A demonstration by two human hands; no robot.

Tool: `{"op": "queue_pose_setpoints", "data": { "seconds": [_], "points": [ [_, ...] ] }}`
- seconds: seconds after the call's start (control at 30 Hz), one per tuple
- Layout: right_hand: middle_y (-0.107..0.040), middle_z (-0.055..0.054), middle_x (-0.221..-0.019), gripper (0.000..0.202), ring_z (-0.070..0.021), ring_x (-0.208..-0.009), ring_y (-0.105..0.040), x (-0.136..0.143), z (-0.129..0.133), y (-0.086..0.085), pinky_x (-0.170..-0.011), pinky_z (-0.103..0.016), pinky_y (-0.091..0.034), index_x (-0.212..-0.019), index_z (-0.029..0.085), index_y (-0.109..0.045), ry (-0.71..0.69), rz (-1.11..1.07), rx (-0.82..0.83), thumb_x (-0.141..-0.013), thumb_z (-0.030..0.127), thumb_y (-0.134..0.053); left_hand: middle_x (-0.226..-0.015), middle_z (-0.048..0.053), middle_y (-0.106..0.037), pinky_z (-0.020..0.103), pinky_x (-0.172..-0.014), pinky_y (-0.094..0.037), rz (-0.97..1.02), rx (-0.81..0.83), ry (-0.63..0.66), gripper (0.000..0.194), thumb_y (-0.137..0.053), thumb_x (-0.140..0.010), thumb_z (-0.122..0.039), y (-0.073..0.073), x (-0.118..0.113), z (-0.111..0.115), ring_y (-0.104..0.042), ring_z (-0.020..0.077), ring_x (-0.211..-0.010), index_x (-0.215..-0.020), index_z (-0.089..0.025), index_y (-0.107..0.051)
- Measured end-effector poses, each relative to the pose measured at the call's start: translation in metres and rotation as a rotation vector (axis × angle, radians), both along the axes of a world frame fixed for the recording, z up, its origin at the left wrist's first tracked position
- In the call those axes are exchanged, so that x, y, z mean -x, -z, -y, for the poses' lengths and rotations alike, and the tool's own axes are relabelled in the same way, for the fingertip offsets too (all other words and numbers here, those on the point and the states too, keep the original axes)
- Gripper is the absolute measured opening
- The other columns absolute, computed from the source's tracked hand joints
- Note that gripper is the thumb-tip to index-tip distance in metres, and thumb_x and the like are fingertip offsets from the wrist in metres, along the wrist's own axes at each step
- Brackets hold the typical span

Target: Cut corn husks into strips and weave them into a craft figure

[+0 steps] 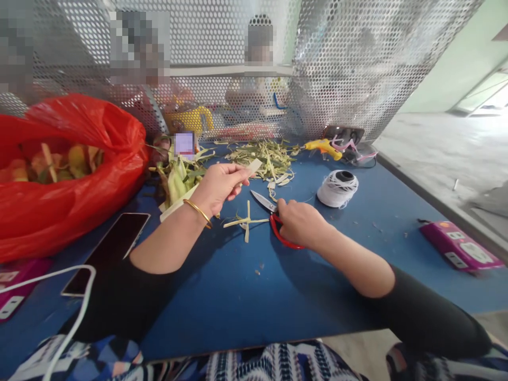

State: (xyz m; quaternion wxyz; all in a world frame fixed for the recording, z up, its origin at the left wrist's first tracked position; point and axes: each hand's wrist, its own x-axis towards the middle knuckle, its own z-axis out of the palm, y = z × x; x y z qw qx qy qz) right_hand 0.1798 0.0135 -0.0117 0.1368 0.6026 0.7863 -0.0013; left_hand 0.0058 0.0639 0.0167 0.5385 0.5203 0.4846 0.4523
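Between the thumb and fingers of my left hand (pixel 223 186) is a pale strip of husk (pixel 254 166), its end sticking out to the right. My right hand (pixel 298 222) is closed on the red-handled scissors (pixel 265 201), whose blades point up and left over the blue table. Just left of the scissors lies a small cross of thin pale strips (pixel 247 219). Behind my hands is a heap of green and pale trimmings (pixel 270 159). Larger husk leaves (pixel 178 182) lie beside and partly behind my left hand.
A red plastic bag (pixel 119 153) and a dark phone (pixel 115 246) are at left. White thread (pixel 337 189), a yellow glue gun (pixel 323 148) and a purple box (pixel 460 246) are at right. Perforated metal (pixel 357 69) borders the blue table (pixel 238 312); people show behind it.
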Motion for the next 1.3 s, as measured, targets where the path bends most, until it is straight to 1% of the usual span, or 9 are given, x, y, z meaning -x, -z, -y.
{"op": "queue_pose_setpoints", "data": {
  "seconds": [0.17, 0.27, 0.37, 0.47, 0.57, 0.73, 0.93, 1.2, 1.3],
  "points": [
    [-0.071, -0.016, -0.094, 0.036, -0.0287, -0.089, -0.067, -0.028, -0.025, -0.004, -0.067, -0.031, -0.044, -0.114, 0.012, -0.059, 0.064, -0.188, -0.028, -0.08, 0.021, -0.053, -0.053, -0.002, -0.054, 0.015, -0.032, -0.016, 0.016, 0.015, -0.051, 0.018, -0.064, -0.079, -0.009, 0.003, 0.003, -0.007, -0.034, 0.0001, -0.033, -0.06, -0.01, -0.062],
    [-0.069, -0.005, -0.081, 0.036, -0.0198, -0.073, -0.062, -0.04, -0.034, -0.008, -0.064, -0.028, -0.042, -0.114, 0.018, -0.062, 0.071, -0.586, -0.016, -0.08, 0.03, -0.057, -0.05, -0.003, -0.053, 0.015, -0.032, -0.014, 0.015, 0.026, -0.102, 0.021, -0.06, -0.081, -0.009, 0.005, 0.003, -0.01, -0.031, -0.0004, -0.031, -0.061, -0.01, -0.062],
    [-0.058, 0.002, -0.064, 0.044, -0.0134, -0.057, -0.051, -0.041, -0.034, -0.01, -0.057, -0.027, -0.039, -0.105, 0.018, -0.063, 0.143, -1.034, 0.125, -0.075, 0.05, -0.061, -0.05, -0.003, -0.052, 0.015, -0.032, -0.014, 0.021, 0.031, -0.164, 0.02, -0.06, -0.081, -0.009, 0.007, 0.003, -0.013, -0.029, -0.0005, -0.03, -0.061, -0.01, -0.062],
    [-0.053, 0.004, -0.062, 0.053, -0.0128, -0.059, -0.049, -0.036, -0.03, -0.013, -0.058, -0.027, -0.04, -0.099, 0.018, -0.059, 0.17, -1.237, 0.208, -0.065, 0.058, -0.069, -0.049, -0.004, -0.052, 0.016, -0.032, -0.014, 0.045, 0.012, -0.246, 0.018, -0.063, -0.079, -0.011, 0.009, 0.004, -0.015, -0.029, 0.0001, -0.031, -0.061, -0.011, -0.061],
    [-0.05, 0.004, -0.063, 0.051, -0.0129, -0.062, -0.047, -0.034, -0.027, -0.016, -0.058, -0.027, -0.039, -0.095, 0.019, -0.056, 0.146, -1.254, 0.259, -0.065, 0.059, -0.069, -0.05, -0.004, -0.053, 0.016, -0.032, -0.014, 0.055, 0.002, -0.305, 0.017, -0.064, -0.077, -0.012, 0.01, 0.005, -0.017, -0.029, 0.0004, -0.031, -0.061, -0.011, -0.061],
    [-0.043, 0.006, -0.062, 0.051, -0.0106, -0.057, -0.039, -0.032, -0.026, -0.014, -0.054, -0.026, -0.032, -0.094, 0.019, -0.057, 0.088, -1.217, 0.297, -0.066, 0.06, -0.068, -0.046, -0.005, -0.049, 0.017, -0.033, -0.013, 0.032, 0.025, -0.268, 0.021, -0.065, -0.077, -0.015, 0.016, 0.0, -0.016, -0.029, 0.0012, -0.032, -0.056, -0.012, -0.06],
    [-0.04, 0.007, -0.06, 0.045, -0.0091, -0.053, -0.037, -0.028, -0.025, -0.008, -0.052, -0.026, -0.029, -0.087, 0.018, -0.06, 0.096, -1.205, 0.255, -0.07, 0.06, -0.065, -0.046, -0.005, -0.05, 0.017, -0.034, -0.017, 0.008, 0.026, -0.198, 0.021, -0.068, -0.074, -0.02, 0.023, -0.005, -0.013, -0.031, 0.0015, -0.033, -0.056, -0.013, -0.06],
    [-0.034, 0.008, -0.055, 0.052, -0.0075, -0.049, -0.03, -0.025, -0.027, -0.005, -0.048, -0.024, -0.023, -0.078, 0.016, -0.062, 0.084, -1.217, 0.223, -0.067, 0.067, -0.063, -0.049, -0.004, -0.054, 0.016, -0.034, -0.017, 0.009, 0.055, -0.175, 0.02, -0.065, -0.076, -0.018, 0.026, -0.006, -0.015, -0.032, 0.0014, -0.033, -0.057, -0.012, -0.06],
    [-0.037, 0.007, -0.054, 0.053, -0.0086, -0.048, -0.033, -0.026, -0.027, -0.008, -0.048, -0.024, -0.025, -0.081, 0.016, -0.064, 0.116, -1.153, 0.127, -0.072, 0.068, -0.058, -0.05, -0.003, -0.055, 0.016, -0.033, -0.017, 0.038, 0.074, -0.171, 0.019, -0.068, -0.073, -0.019, 0.026, -0.005, -0.016, -0.034, 0.0019, -0.034, -0.057, -0.012, -0.06]
  ]
}}
